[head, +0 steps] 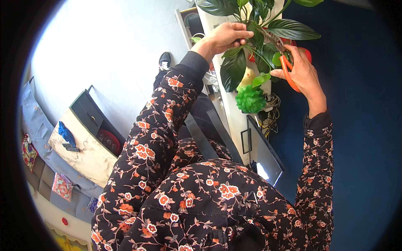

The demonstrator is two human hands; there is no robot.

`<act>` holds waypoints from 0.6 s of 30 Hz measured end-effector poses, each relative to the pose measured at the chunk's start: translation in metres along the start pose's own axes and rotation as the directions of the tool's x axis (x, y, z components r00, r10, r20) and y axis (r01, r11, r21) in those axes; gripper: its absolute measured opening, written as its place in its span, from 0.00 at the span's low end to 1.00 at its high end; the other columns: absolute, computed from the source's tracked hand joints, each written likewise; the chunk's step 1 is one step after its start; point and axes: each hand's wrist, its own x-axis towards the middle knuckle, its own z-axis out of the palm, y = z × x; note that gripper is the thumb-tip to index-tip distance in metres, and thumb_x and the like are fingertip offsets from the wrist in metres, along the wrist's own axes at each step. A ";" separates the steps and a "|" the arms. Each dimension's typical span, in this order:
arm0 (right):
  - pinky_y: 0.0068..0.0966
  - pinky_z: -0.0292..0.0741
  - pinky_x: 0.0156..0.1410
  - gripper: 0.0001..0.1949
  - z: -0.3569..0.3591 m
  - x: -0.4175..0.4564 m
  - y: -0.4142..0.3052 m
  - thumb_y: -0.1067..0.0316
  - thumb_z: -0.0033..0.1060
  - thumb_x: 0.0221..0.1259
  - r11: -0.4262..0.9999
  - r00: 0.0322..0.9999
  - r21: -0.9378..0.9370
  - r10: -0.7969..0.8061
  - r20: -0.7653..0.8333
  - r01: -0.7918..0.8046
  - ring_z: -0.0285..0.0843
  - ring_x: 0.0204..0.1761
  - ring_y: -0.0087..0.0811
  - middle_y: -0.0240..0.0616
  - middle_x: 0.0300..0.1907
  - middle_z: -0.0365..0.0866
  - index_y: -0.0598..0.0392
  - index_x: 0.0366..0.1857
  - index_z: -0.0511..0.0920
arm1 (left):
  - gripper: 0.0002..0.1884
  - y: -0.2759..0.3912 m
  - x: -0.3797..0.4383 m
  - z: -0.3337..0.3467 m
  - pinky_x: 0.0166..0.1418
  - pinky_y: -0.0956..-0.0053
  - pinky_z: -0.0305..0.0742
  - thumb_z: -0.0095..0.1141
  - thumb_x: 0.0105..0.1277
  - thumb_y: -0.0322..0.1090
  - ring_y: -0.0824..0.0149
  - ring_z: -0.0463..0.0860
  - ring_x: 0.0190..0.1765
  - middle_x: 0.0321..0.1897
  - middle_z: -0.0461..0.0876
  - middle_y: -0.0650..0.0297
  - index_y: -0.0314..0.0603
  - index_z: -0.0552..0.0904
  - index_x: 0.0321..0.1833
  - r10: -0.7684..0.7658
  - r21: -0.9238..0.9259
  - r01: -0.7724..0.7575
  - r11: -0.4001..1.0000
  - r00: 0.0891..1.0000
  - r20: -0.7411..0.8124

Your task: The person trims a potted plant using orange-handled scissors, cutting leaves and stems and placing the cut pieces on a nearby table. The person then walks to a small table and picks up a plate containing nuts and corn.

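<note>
A leafy houseplant point(259, 40) with broad dark green leaves stands on a long white cabinet point(224, 97). My left hand point(230, 37) is at its left side, thumb and fingers pinching a leaf or stem among the foliage. In my right hand point(300, 69) are orange-handled scissors point(287, 73), at the plant's right side; their blades are largely hidden by leaves and fingers. Below the plant are a pale yellow figure point(248, 77) and a ruffled green ornament point(251, 98). Red objects point(305, 55) show behind my right hand.
Tangled cables point(272, 113) hang beside the cabinet, above a flat screen point(267, 157). An open drawer point(188, 25) juts out at the upper left. A marble-patterned table point(84, 147) with a blue item and remotes stands left, near a sofa point(40, 171). A blue wall point(361, 125) rises on the right.
</note>
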 end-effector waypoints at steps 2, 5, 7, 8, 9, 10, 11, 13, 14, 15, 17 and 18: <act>0.39 0.74 0.52 0.43 0.001 0.001 0.000 0.37 0.73 0.36 1.000 1.000 0.018 -0.007 -0.007 0.007 0.75 0.53 0.45 0.47 0.51 0.74 0.53 0.57 0.68 | 0.05 0.000 -0.001 0.001 0.22 0.92 0.61 0.58 0.65 0.33 0.85 0.69 0.21 0.20 0.73 0.75 0.43 0.80 0.33 -0.001 0.009 0.001 1.000 1.000 0.004; 0.39 0.74 0.53 0.43 0.003 0.002 0.000 0.37 0.73 0.36 0.999 0.999 0.017 -0.028 -0.018 0.028 0.75 0.54 0.46 0.48 0.51 0.74 0.54 0.57 0.68 | 0.05 0.001 -0.001 0.001 0.22 0.92 0.61 0.58 0.65 0.33 0.85 0.68 0.21 0.20 0.73 0.75 0.43 0.79 0.32 -0.008 0.022 0.008 1.000 1.000 0.006; 0.39 0.74 0.54 0.43 0.005 0.003 0.000 0.37 0.73 0.36 0.999 0.999 0.014 -0.043 -0.027 0.043 0.74 0.54 0.46 0.48 0.52 0.74 0.54 0.57 0.68 | 0.05 0.001 -0.002 0.002 0.22 0.92 0.61 0.59 0.65 0.34 0.85 0.68 0.21 0.20 0.73 0.75 0.43 0.79 0.32 -0.007 0.017 0.007 1.000 1.000 0.009; 0.39 0.74 0.54 0.43 0.006 0.003 -0.001 0.37 0.73 0.36 0.999 0.998 0.017 -0.050 -0.031 0.050 0.74 0.54 0.46 0.48 0.52 0.74 0.54 0.57 0.68 | 0.05 0.000 -0.002 0.002 0.22 0.92 0.61 0.59 0.65 0.34 0.84 0.68 0.21 0.20 0.73 0.75 0.43 0.79 0.32 0.001 0.021 -0.001 1.000 1.000 0.012; 0.38 0.74 0.54 0.43 0.006 0.004 -0.001 0.37 0.73 0.37 0.998 0.998 0.019 -0.057 -0.036 0.058 0.74 0.54 0.46 0.49 0.52 0.74 0.54 0.57 0.68 | 0.05 0.001 -0.002 0.002 0.22 0.92 0.61 0.59 0.65 0.34 0.84 0.68 0.21 0.20 0.73 0.75 0.43 0.79 0.32 0.005 0.022 -0.006 1.000 1.000 0.016; 0.38 0.74 0.54 0.43 0.007 0.005 -0.001 0.38 0.73 0.37 0.998 0.998 0.028 -0.052 -0.031 0.053 0.74 0.54 0.46 0.49 0.53 0.74 0.54 0.57 0.68 | 0.05 0.001 -0.002 0.001 0.22 0.92 0.61 0.59 0.65 0.34 0.84 0.68 0.20 0.20 0.73 0.75 0.43 0.79 0.32 0.010 0.025 -0.010 1.000 1.000 0.020; 0.38 0.74 0.54 0.43 0.006 0.005 -0.002 0.38 0.73 0.37 0.998 0.999 0.038 -0.046 -0.025 0.047 0.74 0.54 0.46 0.49 0.53 0.74 0.54 0.57 0.68 | 0.05 0.001 -0.002 0.001 0.22 0.92 0.61 0.59 0.65 0.33 0.84 0.68 0.21 0.20 0.73 0.75 0.42 0.80 0.32 0.005 0.024 -0.006 1.000 1.000 0.023; 0.38 0.74 0.54 0.42 0.006 0.006 -0.003 0.38 0.73 0.37 0.998 0.999 0.052 -0.033 -0.011 0.033 0.75 0.54 0.45 0.49 0.53 0.74 0.54 0.57 0.69 | 0.05 0.001 -0.001 0.000 0.22 0.92 0.62 0.58 0.65 0.33 0.84 0.69 0.21 0.20 0.73 0.75 0.42 0.80 0.33 -0.004 0.023 0.004 1.000 1.000 0.030; 0.38 0.74 0.54 0.42 0.006 0.006 -0.004 0.38 0.73 0.38 0.998 1.000 0.054 -0.025 -0.004 0.025 0.75 0.54 0.45 0.48 0.53 0.74 0.54 0.57 0.69 | 0.05 0.001 -0.001 -0.001 0.22 0.92 0.62 0.58 0.65 0.33 0.84 0.69 0.21 0.20 0.73 0.75 0.42 0.80 0.33 -0.005 0.021 0.004 1.000 1.000 0.025; 0.37 0.74 0.54 0.42 0.005 0.006 -0.004 0.39 0.73 0.38 0.998 1.000 0.057 -0.017 0.004 0.017 0.75 0.53 0.45 0.48 0.52 0.74 0.55 0.56 0.69 | 0.05 0.001 -0.001 -0.001 0.22 0.92 0.62 0.58 0.65 0.33 0.84 0.69 0.21 0.20 0.73 0.75 0.42 0.80 0.33 -0.006 0.020 0.005 1.000 1.000 0.020; 0.37 0.74 0.54 0.40 0.004 0.005 -0.004 0.40 0.73 0.39 0.997 1.000 0.078 0.003 0.024 -0.005 0.75 0.53 0.44 0.47 0.52 0.75 0.54 0.56 0.69 | 0.05 0.000 -0.001 -0.001 0.23 0.92 0.62 0.58 0.65 0.33 0.85 0.69 0.22 0.21 0.73 0.76 0.42 0.80 0.33 0.001 0.024 -0.001 1.000 1.000 0.018; 0.37 0.74 0.54 0.40 0.004 0.005 -0.004 0.41 0.73 0.39 0.996 0.999 0.088 0.013 0.033 -0.016 0.75 0.53 0.43 0.47 0.52 0.75 0.54 0.56 0.69 | 0.05 0.000 -0.001 -0.001 0.23 0.92 0.62 0.58 0.65 0.32 0.85 0.70 0.22 0.21 0.74 0.76 0.42 0.80 0.33 0.009 0.030 -0.010 1.000 1.000 0.021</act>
